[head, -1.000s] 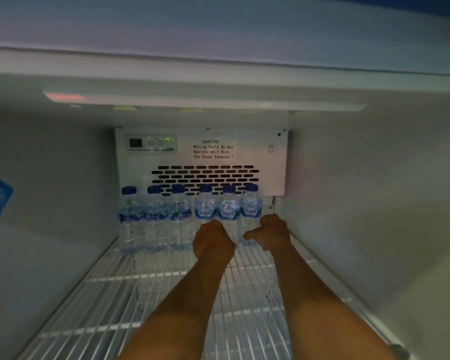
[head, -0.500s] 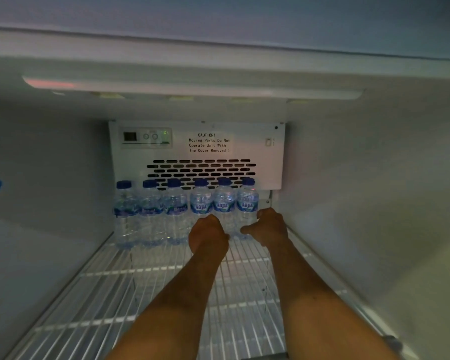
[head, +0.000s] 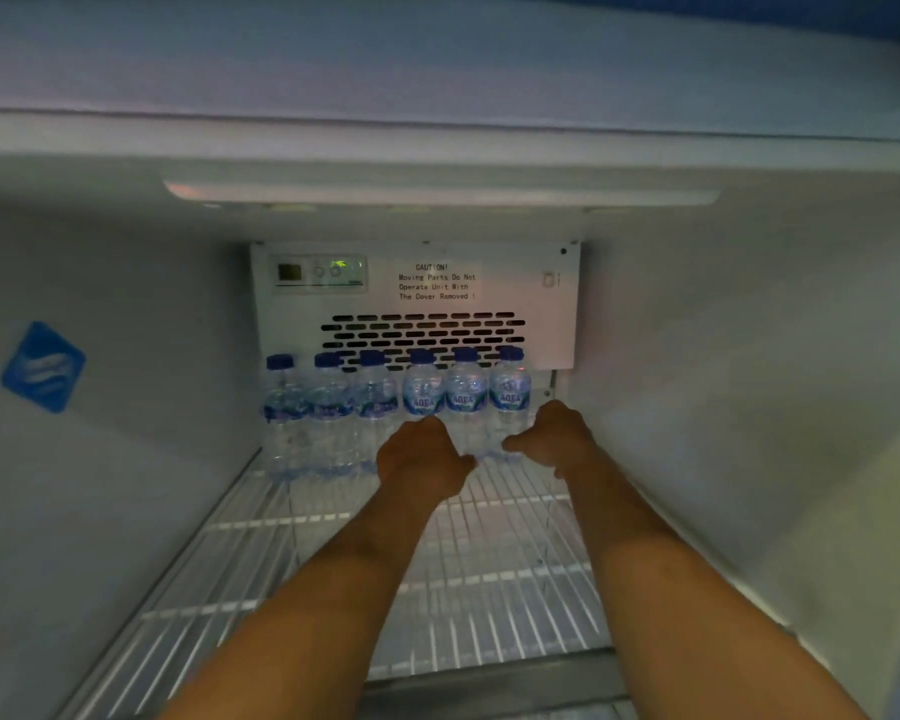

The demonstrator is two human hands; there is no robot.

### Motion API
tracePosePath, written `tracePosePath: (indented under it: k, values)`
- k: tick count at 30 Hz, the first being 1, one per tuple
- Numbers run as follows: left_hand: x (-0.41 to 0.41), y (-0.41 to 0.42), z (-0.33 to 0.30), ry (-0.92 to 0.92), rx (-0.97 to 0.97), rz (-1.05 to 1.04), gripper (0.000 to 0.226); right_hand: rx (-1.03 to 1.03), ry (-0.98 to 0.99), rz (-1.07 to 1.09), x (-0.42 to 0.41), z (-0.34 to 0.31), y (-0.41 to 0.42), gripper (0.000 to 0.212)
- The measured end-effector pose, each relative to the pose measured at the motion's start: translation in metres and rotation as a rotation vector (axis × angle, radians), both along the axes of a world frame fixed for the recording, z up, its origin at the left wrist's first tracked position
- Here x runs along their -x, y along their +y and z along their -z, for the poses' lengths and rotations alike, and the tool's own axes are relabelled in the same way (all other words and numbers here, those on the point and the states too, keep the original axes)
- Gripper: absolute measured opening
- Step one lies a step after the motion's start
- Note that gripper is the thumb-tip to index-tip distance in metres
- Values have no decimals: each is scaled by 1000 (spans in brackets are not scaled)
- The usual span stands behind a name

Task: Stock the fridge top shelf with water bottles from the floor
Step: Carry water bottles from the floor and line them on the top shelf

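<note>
Two bare forearms reach deep into an open fridge. The left hand [head: 421, 455] is curled with its knuckles facing the camera, right in front of the lower part of a water bottle; whether its fingers actually wrap the bottle cannot be told, since the back of the hand hides them. The right hand [head: 554, 437] is also curled, thumb pointing left toward the bottom of the last bottle on the right [head: 510, 394]; its grip cannot be made out either. The two hands are near each other but apart.

Behind them, a row of six small water bottles [head: 375, 402] with blue caps and blue labels stands upright, side by side, at the very back of the white wire shelf [head: 489, 589]. The three on the right show the word AQUA.

Above the bottles, on the back wall, is a white panel [head: 541, 324] with dark vent slots, a small control display and a printed caution notice. A blue sticker [head: 42, 366] sits on the left inner wall. A long light strip [head: 437, 192] runs across the ceiling.
</note>
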State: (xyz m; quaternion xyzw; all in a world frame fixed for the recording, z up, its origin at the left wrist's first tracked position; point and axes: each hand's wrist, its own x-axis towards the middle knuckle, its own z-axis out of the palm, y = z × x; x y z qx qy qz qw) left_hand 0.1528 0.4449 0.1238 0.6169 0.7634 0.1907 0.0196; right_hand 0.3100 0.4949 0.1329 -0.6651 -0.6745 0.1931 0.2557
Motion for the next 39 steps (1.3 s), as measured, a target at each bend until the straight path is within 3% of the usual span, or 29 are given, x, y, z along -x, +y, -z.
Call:
tracePosePath:
  k: [4,9,13,18,29,39]
  values:
    - [19,-52,-6,-63,-103,65,59,-88,-116,-24,3,-18,-51,55]
    - [44,-136,5,7,-226,80,67,-428,20,-58,39,9,-157,47]
    - [68,-227,32,71,-451,130,63,-782,143,-104,74,47,-244,38]
    - [103,-367,86,69,-482,97,58,-833,169,-112,114,100,-367,42]
    - [192,-654,229,-26,-143,-253,59,-573,198,-362,211,262,-609,40]
    - [232,-783,439,-227,294,-580,59,-147,11,-659,269,458,-704,40]
